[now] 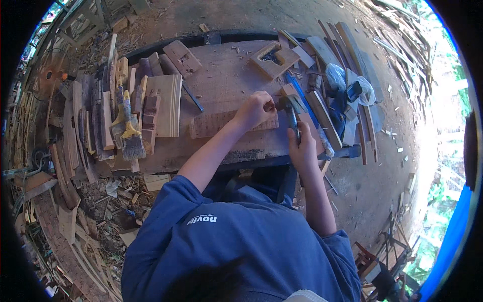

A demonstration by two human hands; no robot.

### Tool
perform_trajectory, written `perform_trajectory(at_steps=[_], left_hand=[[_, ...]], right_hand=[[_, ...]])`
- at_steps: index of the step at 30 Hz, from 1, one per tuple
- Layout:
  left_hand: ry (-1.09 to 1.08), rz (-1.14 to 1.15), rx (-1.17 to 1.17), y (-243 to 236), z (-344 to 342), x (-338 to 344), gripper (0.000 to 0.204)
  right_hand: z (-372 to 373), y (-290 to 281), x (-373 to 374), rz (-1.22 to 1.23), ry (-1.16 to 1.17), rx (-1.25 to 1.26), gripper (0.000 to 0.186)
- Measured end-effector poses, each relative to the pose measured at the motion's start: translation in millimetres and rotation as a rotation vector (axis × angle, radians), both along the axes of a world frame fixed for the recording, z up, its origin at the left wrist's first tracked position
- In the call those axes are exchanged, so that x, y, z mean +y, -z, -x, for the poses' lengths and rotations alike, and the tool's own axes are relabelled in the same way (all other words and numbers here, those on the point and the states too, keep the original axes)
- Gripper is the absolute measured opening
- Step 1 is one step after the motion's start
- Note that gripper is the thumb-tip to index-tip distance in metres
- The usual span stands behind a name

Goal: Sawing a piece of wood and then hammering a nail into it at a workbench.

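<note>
My right hand (pixel 303 145) is wrapped round the handle of a hammer (pixel 291 108). The hammer's head is up, just to the right of my left hand. Over the right part of a reddish-brown board (pixel 211 126), my left hand (pixel 255 109) is closed with fingers pinched together; whatever they hold, if anything, is too small to make out. Small dark marks in rows dot the board, which lies flat on the wooden workbench (pixel 221 65). Part of it is hidden under my left forearm.
On the bench's left are wood offcuts (pixel 166 105) and worn paintbrushes (pixel 130 133). At the back stands a wooden block with a cut-out (pixel 274 59). Plastic bags (pixel 352 85), planks (pixel 327 50) and a blue strip (pixel 302 93) crowd the right. Wood scraps (pixel 121 201) litter the floor.
</note>
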State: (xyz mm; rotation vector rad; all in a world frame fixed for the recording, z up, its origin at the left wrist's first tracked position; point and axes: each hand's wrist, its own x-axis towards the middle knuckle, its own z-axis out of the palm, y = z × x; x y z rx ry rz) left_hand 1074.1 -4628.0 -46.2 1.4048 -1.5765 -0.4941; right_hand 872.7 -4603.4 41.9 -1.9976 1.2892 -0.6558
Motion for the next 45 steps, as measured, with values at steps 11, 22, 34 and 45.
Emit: perform_trajectory(at_steps=[11,22,34,45], left_hand=[[0.012,-0.03,-0.048,0,-1,1,0.014],[-0.605,0.151,-0.376,-54,-54,93,0.037],[-1.289,-0.432,-0.458,-44,-196,214,0.04],[-1.389,-0.447,-0.714,-67,-255,176,0.038]], right_hand=[[-4,-3,1,0.008,0.02,0.043,0.031],[16,31,17,-0.052,0.08,-0.262,0.025],[13,33,19,-0.399,0.176,-0.348,0.027],[17,25,10,-0.233,0.131,-0.139,0.033]])
